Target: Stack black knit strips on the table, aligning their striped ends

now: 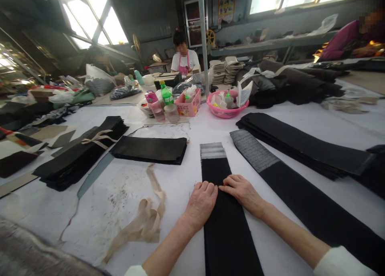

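A long stack of black fabric strips runs away from me on the white table, its far end showing several grey bands. On its left edge rests my left hand, fingers curled down and closed on the top strip. From the other side my right hand reaches in, thumb and fingers pinched together at the strip's surface. Both hands' fingertips nearly meet across the black cloth. To the right lies a second row of overlapped black strips with a grey stepped end.
A black stack and a tied black bundle lie left, near a loose beige cloth ribbon. Another black stack lies right. A pink basket, pink box and green bottle stand behind. Co-workers sit beyond.
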Demonstrator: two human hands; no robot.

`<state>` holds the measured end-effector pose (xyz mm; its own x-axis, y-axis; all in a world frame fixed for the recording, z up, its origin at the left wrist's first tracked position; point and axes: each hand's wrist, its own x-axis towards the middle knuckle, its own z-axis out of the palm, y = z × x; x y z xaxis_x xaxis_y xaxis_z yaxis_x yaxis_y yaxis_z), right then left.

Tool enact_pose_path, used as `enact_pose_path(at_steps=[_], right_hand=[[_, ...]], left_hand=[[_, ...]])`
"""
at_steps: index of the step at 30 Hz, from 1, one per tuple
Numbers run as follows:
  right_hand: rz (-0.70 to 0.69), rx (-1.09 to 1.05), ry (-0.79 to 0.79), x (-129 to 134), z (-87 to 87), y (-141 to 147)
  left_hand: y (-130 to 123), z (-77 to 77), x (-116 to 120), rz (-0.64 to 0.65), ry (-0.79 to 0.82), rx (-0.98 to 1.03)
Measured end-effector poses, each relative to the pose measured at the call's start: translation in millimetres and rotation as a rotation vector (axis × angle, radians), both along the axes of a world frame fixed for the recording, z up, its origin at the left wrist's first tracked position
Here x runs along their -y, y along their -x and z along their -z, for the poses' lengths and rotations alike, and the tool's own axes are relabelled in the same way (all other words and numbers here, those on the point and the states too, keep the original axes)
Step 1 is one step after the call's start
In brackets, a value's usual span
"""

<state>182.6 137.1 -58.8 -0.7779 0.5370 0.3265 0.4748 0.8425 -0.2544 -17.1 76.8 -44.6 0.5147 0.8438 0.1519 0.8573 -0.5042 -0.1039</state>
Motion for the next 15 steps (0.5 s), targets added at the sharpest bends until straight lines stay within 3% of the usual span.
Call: enact_pose_path(at_steps=[6,15], right_hand=[[0.008,-0.008,0.012,-1.1,4.6,-1.5],[-0.030,0.017,0.013,-2.1,2.9,-5.3]], left_hand=[[1.3,4.9,1.5,-0.053,0.005,0.034],[8.2,4.7,3.2,0.014,-0.021,0.001]])
